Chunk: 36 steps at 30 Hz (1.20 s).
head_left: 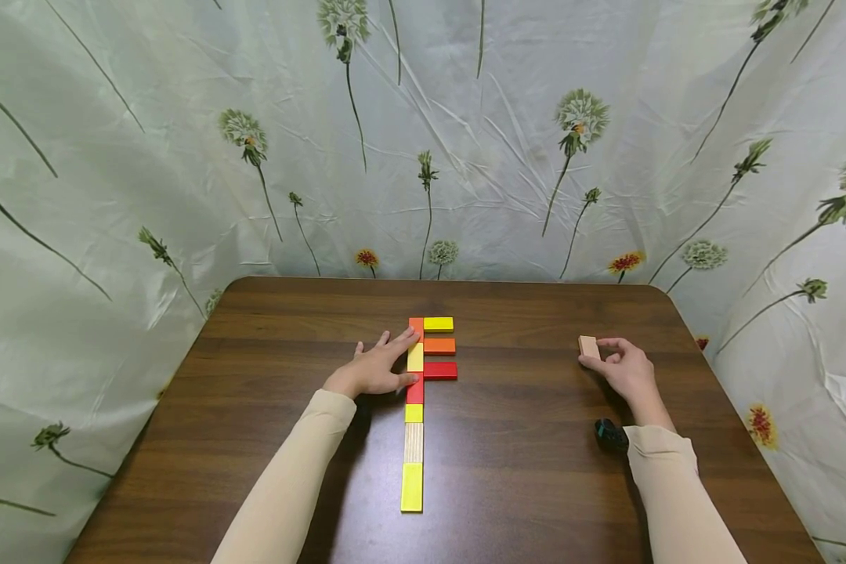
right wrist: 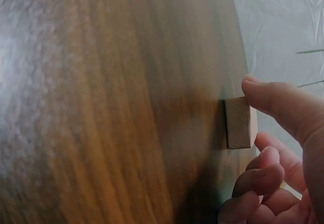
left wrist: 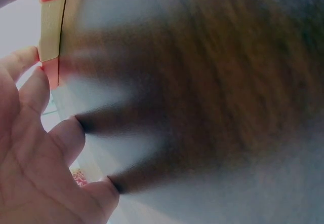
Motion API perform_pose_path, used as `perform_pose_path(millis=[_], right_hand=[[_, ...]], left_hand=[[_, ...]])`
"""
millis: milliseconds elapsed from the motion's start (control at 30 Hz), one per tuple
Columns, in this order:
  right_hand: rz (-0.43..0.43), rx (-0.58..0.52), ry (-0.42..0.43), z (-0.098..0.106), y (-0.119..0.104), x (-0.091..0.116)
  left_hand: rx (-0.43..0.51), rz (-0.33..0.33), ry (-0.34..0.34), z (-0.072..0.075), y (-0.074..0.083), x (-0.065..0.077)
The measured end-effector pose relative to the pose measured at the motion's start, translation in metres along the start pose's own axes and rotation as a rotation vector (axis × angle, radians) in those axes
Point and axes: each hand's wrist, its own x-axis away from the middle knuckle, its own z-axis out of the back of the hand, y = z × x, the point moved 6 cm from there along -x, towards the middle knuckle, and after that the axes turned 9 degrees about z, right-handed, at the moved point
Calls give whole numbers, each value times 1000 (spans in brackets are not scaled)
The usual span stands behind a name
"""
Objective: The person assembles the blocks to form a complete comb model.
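My left hand (head_left: 377,370) lies spread beside a straight row of coloured wooden blocks. Its index fingertip touches the orange block (head_left: 416,323) at the far end, and its thumb the red block (head_left: 414,393). Between those two sits a pale yellow block (head_left: 415,358). In the left wrist view the other fingertips (left wrist: 71,133) rest near the table surface. Over on the right, my right hand (head_left: 629,372) pinches a plain wooden block (head_left: 588,347) between thumb and index finger. The right wrist view shows this block (right wrist: 239,124) at the thumb tip, with the other fingers curled.
Nearer in the row come a small yellow block (head_left: 413,413), a striped plain piece (head_left: 413,442) and a long yellow block (head_left: 412,487). Yellow (head_left: 439,324), orange (head_left: 440,346) and red (head_left: 442,371) blocks jut rightward. Behind the brown table (head_left: 522,470) hangs a flowered curtain (head_left: 493,141).
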Motion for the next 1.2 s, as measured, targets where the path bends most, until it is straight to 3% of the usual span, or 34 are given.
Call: perform_pose_path(millis=[167, 500, 900, 1200], right_hand=[[21, -1, -12, -2, -1, 0], [171, 5, -62, -4, -7, 1], [82, 64, -83, 1, 0, 7], [156, 20, -65, -3, -10, 8]], left_hand=[[-1, -1, 0, -1, -1, -1], [8, 4, 4, 0, 0, 0], [8, 5, 1, 1, 0, 0], [11, 6, 2, 0, 0, -1]])
